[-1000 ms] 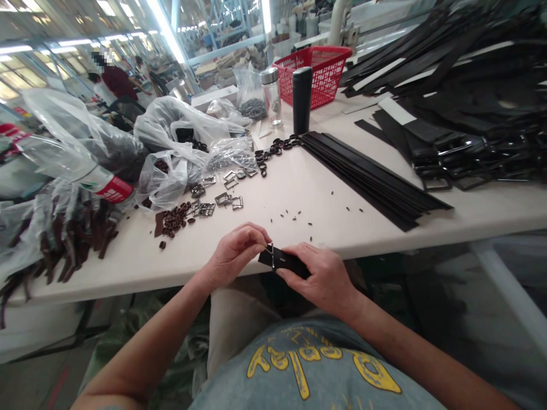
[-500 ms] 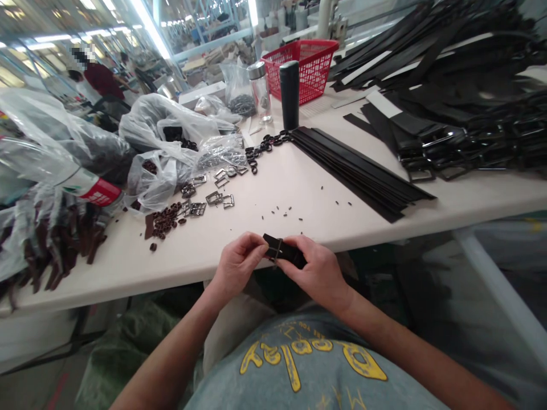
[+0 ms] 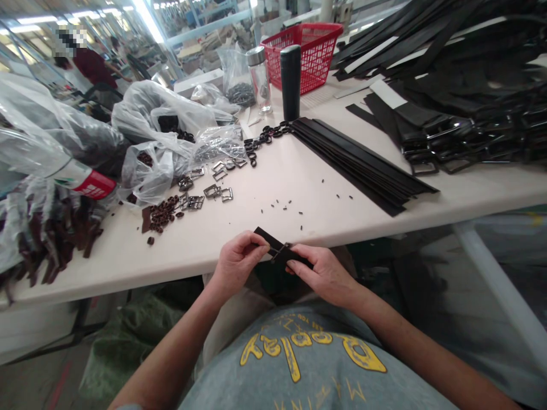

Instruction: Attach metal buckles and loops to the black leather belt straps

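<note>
A black leather belt strap [image 3: 267, 239] is held between my hands at the table's front edge, with a dark metal belt buckle [image 3: 281, 251] around it. My right hand [image 3: 329, 274] is closed on the strap, to the right of the buckle, thumb on top. With thumb and forefinger, my left hand [image 3: 240, 261] pinches a thin part at the buckle's left side, seemingly its prong; the fingertips partly hide it. The strap's free end sticks out up and left beyond my left fingers. Several tiny dark metal pieces [image 3: 285, 208] lie on the table just beyond.
Loose buckles [image 3: 195, 202] and brown belt loops [image 3: 164, 212] lie at the left by plastic bags [image 3: 149, 108]. Stacked black straps [image 3: 346, 162] run across the right middle. Behind stand a black flask [image 3: 290, 82], a glass bottle [image 3: 259, 80] and a red basket [image 3: 318, 57]. Buckled belts [image 3: 465, 136] pile up right.
My right hand has shifted a little right and down along the strap. More of the strap's end now shows beyond my left fingers, and the buckle sits more in the open.
</note>
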A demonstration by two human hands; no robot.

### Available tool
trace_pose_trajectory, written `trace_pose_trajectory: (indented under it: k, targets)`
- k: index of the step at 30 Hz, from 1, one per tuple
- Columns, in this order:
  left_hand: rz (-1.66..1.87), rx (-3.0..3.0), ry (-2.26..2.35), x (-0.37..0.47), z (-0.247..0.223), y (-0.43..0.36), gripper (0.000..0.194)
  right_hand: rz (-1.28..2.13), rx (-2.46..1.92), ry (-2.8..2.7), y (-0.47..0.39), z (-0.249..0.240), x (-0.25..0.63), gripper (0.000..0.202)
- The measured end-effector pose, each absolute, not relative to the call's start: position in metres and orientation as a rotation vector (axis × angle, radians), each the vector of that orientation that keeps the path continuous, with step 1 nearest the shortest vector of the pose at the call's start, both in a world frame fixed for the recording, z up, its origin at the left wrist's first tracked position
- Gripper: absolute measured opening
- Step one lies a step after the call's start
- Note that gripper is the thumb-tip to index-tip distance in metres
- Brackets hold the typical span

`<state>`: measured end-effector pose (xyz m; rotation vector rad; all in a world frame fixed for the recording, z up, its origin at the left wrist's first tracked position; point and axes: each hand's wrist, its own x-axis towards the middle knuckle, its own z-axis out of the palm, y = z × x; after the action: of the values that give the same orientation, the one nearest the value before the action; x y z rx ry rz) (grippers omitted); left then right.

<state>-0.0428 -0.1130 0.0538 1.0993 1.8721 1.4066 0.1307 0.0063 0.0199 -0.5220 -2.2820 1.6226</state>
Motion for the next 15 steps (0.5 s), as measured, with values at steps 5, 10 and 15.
trace_pose_trajectory:
  k: [5,10,15]
  targets:
    - [1.497,1.023,1.866,-0.033,0.039,-0.112,0.005,1.625,-0.525,-2.273,0.002,0.016,0.130,0.012]
    - [1.562,0.832,1.779,-0.029,0.030,-0.112,0.016,1.622,-0.517,-2.308,0.001,0.012,0.130,0.018]
    - [1.691,0.715,1.683,-0.024,0.031,-0.113,0.064,1.636,-0.460,-2.292,0.003,0.014,0.128,0.022]
